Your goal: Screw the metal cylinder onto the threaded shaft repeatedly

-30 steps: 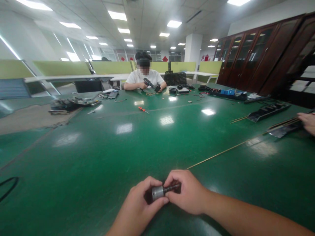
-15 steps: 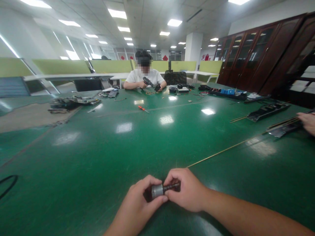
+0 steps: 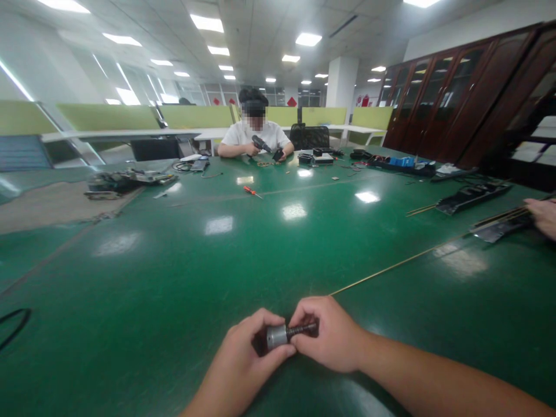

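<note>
Low in the head view, both hands meet over one small part: a grey metal cylinder (image 3: 277,336) with a dark, ridged shaft (image 3: 303,329) sticking out to the right. It looks like a small motor, but its kind is not certain. My left hand (image 3: 252,350) is closed around the cylinder, thumb below and index finger above. My right hand (image 3: 328,336) pinches the shaft close to the cylinder, its thumb and index finger touching there. Curled fingers and palm hide part of both ends. Just beyond my right hand lies a thin brass-coloured rod (image 3: 391,267).
Across the green table (image 3: 186,289) sits a person (image 3: 254,130) holding a power drill (image 3: 260,143). A red screwdriver (image 3: 251,191) lies mid-table. Circuit boards (image 3: 125,180) are at left, black trays (image 3: 471,198) at right. Another person's hand (image 3: 542,215) reaches in at the right edge.
Almost nothing differs. Both hands keep the same grip on the metal cylinder and its shaft, with only a very slight shift.
</note>
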{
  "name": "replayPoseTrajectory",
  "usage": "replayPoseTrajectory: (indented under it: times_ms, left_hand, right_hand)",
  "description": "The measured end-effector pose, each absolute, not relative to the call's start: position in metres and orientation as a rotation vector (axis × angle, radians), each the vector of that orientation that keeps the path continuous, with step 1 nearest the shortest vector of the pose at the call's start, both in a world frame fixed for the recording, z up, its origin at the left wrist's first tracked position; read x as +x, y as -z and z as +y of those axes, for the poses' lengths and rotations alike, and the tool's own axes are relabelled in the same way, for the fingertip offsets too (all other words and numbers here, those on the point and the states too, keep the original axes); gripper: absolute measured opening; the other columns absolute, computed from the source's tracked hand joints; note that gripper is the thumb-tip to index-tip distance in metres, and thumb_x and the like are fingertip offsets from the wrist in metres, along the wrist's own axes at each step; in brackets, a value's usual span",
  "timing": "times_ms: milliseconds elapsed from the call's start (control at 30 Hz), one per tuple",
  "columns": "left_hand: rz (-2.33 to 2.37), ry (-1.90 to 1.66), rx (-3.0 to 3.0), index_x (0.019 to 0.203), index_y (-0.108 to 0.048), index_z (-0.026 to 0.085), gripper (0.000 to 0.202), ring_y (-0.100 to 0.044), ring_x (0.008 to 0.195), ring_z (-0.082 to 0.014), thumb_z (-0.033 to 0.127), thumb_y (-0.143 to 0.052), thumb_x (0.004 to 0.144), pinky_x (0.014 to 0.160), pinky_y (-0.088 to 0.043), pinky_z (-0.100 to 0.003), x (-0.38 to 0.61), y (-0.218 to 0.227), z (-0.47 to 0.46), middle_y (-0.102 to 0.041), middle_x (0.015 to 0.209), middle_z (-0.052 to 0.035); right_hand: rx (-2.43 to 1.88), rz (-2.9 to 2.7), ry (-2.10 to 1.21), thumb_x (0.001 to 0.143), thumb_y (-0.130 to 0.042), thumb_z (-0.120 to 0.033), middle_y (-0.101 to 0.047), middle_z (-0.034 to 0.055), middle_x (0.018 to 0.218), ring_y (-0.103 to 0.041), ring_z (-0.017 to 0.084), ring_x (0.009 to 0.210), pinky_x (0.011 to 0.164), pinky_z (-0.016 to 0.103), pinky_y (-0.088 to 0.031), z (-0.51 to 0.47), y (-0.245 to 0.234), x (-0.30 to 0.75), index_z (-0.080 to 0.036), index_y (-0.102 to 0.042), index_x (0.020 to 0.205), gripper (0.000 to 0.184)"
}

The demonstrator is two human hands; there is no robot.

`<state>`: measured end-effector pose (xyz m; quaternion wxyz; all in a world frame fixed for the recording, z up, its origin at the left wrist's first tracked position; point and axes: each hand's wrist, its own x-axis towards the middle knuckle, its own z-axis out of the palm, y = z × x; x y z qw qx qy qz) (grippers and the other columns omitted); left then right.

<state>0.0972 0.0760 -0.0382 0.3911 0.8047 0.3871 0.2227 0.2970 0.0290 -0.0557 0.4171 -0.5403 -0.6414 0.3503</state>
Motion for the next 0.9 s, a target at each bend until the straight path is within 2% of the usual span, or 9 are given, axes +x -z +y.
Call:
replayPoseTrajectory:
  times_ms: [900]
  left_hand:
    - [0.988, -0.557, 2.046, 0.096, -0.069, 0.024, 0.017, -0.066, 0.080, -0.0200, 0.031, -0.075, 0.081, 0.071, -0.044, -0.027, 0.0979, 0.0365, 0.0757, -0.072, 0.086, 0.0019]
  right_hand:
    - [-1.351, -1.585, -0.935, 0.069, -0.071, -0.015, -0.064, -0.0028, 0.067, -0.056, 0.013, 0.060, 0.057, 0.022, -0.039, 0.0287, 0.0525, 0.2980, -0.018, -0.071, 0.075, 0.007]
